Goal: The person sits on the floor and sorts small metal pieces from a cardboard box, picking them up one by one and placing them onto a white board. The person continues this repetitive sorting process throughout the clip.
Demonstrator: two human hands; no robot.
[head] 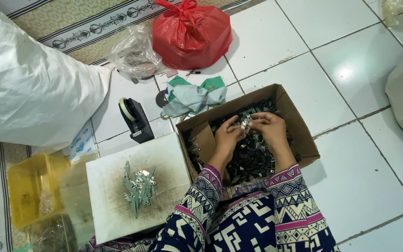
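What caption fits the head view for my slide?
Both hands, left hand and right hand, pinch a small metal piece over a cardboard box of dark parts.

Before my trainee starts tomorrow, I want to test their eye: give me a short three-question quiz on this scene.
1. True or false: both hands are over the cardboard box.
2. What lies on the white board? A) flat metal pieces B) scissors C) coins
3. What do the left hand and right hand hold between them?

Key: 1 true. 2 A, flat metal pieces. 3 a small metal part.
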